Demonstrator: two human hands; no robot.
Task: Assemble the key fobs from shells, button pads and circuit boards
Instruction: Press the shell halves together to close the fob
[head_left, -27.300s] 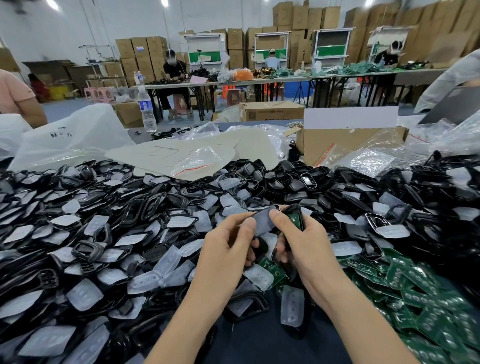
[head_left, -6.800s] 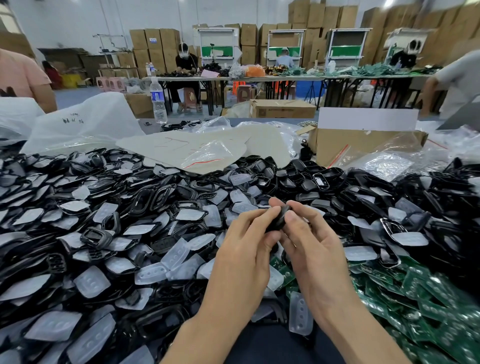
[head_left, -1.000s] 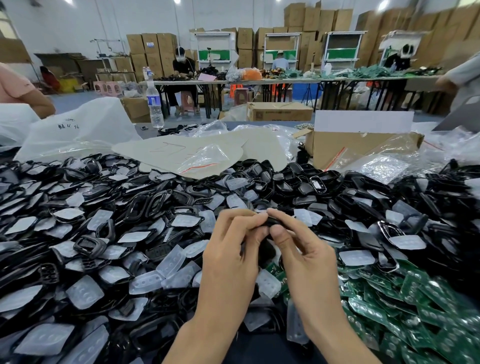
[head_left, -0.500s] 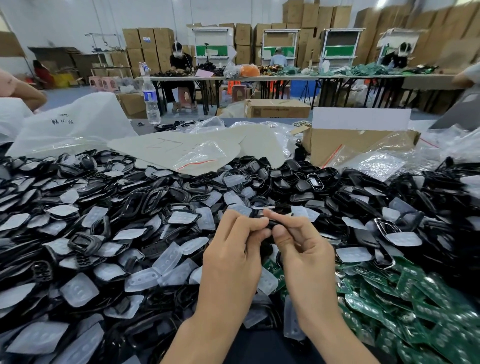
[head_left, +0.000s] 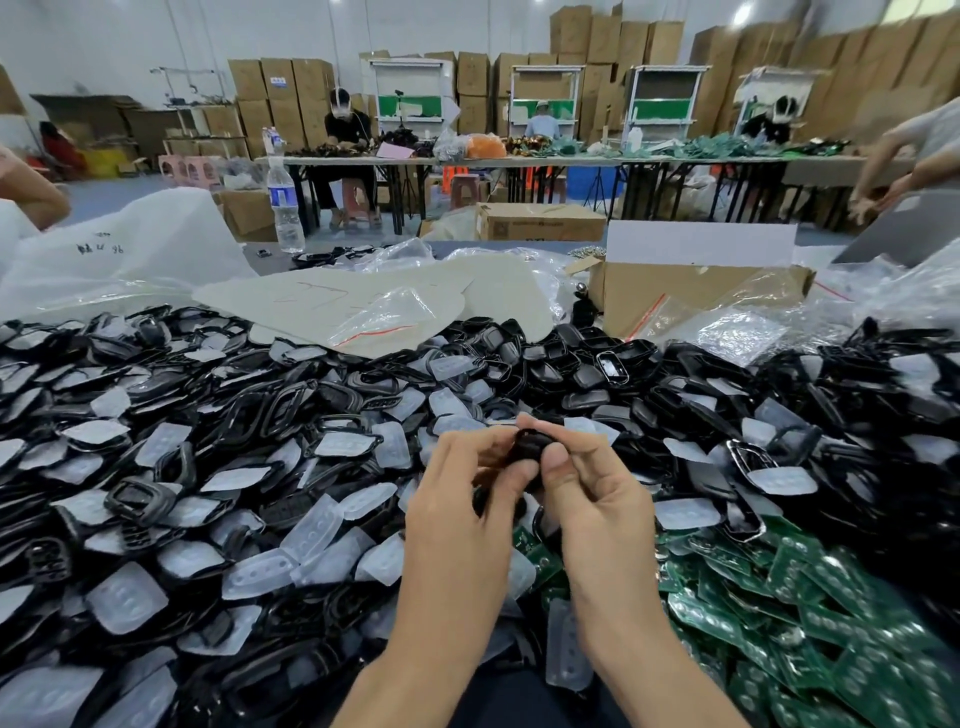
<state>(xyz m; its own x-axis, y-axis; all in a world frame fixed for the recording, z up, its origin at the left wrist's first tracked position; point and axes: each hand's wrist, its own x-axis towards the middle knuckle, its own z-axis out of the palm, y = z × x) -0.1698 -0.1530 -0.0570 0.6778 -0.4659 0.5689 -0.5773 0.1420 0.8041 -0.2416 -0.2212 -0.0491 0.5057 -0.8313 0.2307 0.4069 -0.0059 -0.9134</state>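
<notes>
Warehouse workshop, worktable buried in loose parts. Small black plastic key fob shell (head_left: 535, 446) is mid-frame, held just above the heap between both hands. Left hand (head_left: 467, 519) grips it from the left, fingers curled round its near edge. Right hand (head_left: 597, 499) pinches the right end, thumb pad toward the camera, index finger over the top. Fingers cover most of the fob, so I can't tell whether its halves are fully seated.

Directly below the hands: a few green boards and translucent pads, partly hidden by the wrists.

Left and centre: heap of black plastic shell halves (head_left: 291, 410) mixed with translucent white rubber button pads (head_left: 311, 530), all jumbled and overlapping.

Lower right: heap of green printed circuit boards (head_left: 779, 597), touching the shell heap. More black shells run up the right side.

Behind the heap: beige flat sheets (head_left: 337, 296) with a clear zip bag (head_left: 389, 317) lying on them. Open brown cardboard box (head_left: 675, 291) to the right, crumpled clear bags around it. White plastic bag with handwriting (head_left: 119, 254) at far left. Clear water bottle with blue label (head_left: 283, 208) stands upright just beyond it.

Background: row of long tables (head_left: 519, 161), 1 seated person in a black top (head_left: 345, 135) at them, stacked brown cartons (head_left: 280, 83) along the wall. Another person's arm (head_left: 909, 156) enters at the right edge, blurred.
</notes>
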